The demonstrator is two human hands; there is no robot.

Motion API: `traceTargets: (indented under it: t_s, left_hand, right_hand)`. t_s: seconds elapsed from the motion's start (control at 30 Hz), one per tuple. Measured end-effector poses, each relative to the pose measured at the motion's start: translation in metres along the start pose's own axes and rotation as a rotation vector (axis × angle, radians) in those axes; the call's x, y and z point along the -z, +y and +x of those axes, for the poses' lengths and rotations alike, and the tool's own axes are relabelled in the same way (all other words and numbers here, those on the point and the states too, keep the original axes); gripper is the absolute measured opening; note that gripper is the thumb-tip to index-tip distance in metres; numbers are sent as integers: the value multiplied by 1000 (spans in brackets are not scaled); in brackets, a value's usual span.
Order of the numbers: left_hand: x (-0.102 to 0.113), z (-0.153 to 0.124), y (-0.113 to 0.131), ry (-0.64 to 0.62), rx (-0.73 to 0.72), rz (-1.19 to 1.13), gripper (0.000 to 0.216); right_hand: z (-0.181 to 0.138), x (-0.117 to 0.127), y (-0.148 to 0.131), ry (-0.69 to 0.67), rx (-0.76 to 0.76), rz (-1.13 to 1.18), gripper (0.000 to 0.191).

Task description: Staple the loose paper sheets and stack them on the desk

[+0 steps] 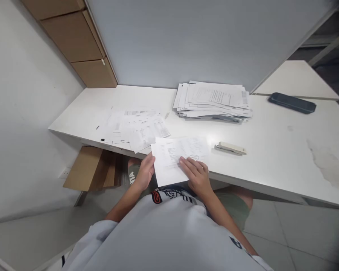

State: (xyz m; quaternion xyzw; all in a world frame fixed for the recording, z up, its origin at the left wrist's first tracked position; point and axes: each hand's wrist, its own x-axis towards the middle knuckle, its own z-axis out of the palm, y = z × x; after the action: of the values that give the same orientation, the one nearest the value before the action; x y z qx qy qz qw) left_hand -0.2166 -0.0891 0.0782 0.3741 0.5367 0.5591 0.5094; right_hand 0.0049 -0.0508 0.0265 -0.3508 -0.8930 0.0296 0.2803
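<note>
A printed sheet of paper lies half over the near edge of the white desk. My left hand grips its left edge from below the desk line, fingers closed round it. My right hand rests on top of the sheet near a round stamp mark, fingers pressed flat on the paper. A cream stapler lies on the desk just right of the sheet.
Several loose printed sheets are spread at the left of the desk. A thick pile of papers sits at the back. A dark phone lies far right. A cardboard box stands under the desk.
</note>
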Motion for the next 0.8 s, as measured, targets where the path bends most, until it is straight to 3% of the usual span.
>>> traceTargets:
  t_s: [0.17, 0.23, 0.37, 0.5, 0.67, 0.73, 0.8]
  left_hand:
    - [-7, 23, -24, 63, 139, -103, 48]
    - [-3, 26, -34, 128, 90, 16, 43]
    - [4, 21, -40, 173, -33, 266, 31]
    - [-3, 24, -19, 69, -161, 330, 31]
    - [-15, 44, 12, -223, -387, 421, 29]
    - [-14, 49, 11, -236, -461, 422, 30]
    - [-9, 50, 3, -227, -501, 409, 32]
  right_hand:
    - [2, 0, 4, -161, -49, 32, 86]
    - [-4, 2, 10, -215, -143, 78, 85]
    - [-20, 9, 36, -192, -441, 274, 99]
    - [-2, 26, 70, -252, -529, 582, 101]
    - [33, 47, 104, 29, -504, 723, 92]
    - [34, 50, 109, 13, -484, 742, 78]
    - [30, 49, 106, 36, -481, 770, 50]
